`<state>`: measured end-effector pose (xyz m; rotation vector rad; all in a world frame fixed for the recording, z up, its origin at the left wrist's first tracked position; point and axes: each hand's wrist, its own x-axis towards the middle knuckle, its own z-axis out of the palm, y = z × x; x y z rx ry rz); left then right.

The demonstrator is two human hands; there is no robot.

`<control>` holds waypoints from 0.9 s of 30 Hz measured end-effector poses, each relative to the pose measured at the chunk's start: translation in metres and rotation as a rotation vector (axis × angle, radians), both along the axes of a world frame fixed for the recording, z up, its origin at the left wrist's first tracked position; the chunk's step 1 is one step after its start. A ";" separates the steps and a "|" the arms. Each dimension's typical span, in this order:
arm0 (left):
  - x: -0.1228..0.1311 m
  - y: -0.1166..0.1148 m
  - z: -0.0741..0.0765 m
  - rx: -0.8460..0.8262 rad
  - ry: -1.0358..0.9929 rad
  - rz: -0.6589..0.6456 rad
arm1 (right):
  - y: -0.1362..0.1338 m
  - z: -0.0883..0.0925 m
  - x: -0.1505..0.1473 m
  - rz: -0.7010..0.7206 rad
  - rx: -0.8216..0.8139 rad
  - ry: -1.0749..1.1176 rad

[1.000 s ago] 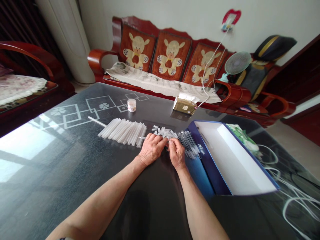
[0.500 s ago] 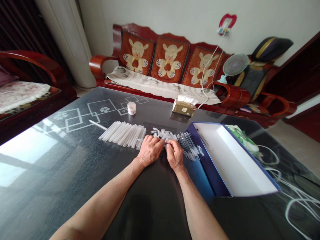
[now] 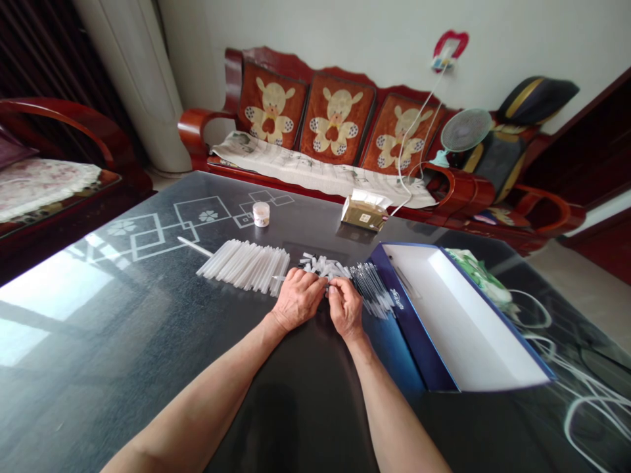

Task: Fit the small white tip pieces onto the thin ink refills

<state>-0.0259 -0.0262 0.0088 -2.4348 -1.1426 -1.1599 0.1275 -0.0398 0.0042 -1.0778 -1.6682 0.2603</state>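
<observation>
My left hand [image 3: 298,299] and my right hand [image 3: 346,307] meet at the fingertips at the middle of the dark glass table top [image 3: 148,315]. A thin white stick [image 3: 279,278] pokes out leftward from my left fingers. My right fingertips pinch something small, mostly hidden, just above the heap of short translucent plastic pieces [image 3: 320,264]. Left of my hands lies a neat row of frosted plastic tubes [image 3: 245,267]. To the right, a bundle of thin clear tubes [image 3: 371,288] fans out against the box.
An open blue-and-white cardboard box [image 3: 444,315] stands right of my hands. A single white stick [image 3: 194,246], a small lidded jar [image 3: 261,213] and a tissue box [image 3: 365,211] lie farther off. Beyond the table stands a red wooden sofa [image 3: 335,125].
The view has shifted very slightly. My hands stay together over the heap, with only small finger movements, and the tubes and box have not been moved.
</observation>
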 end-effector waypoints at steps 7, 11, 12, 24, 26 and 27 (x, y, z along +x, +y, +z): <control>0.002 -0.002 0.001 -0.007 0.019 -0.027 | 0.002 0.001 -0.002 -0.002 -0.010 -0.007; 0.000 -0.001 -0.002 -0.020 0.007 -0.011 | 0.002 -0.002 -0.001 -0.020 -0.033 0.006; -0.001 0.000 -0.003 -0.021 0.007 -0.008 | 0.001 -0.002 0.000 -0.024 -0.036 0.014; 0.001 -0.001 0.001 -0.042 0.034 -0.027 | 0.003 -0.004 -0.002 -0.023 -0.046 0.002; 0.001 -0.001 0.000 -0.039 0.030 -0.019 | 0.003 -0.004 -0.002 -0.031 -0.058 -0.002; 0.000 0.000 0.000 -0.036 0.024 -0.015 | 0.003 -0.004 -0.002 -0.032 -0.062 -0.001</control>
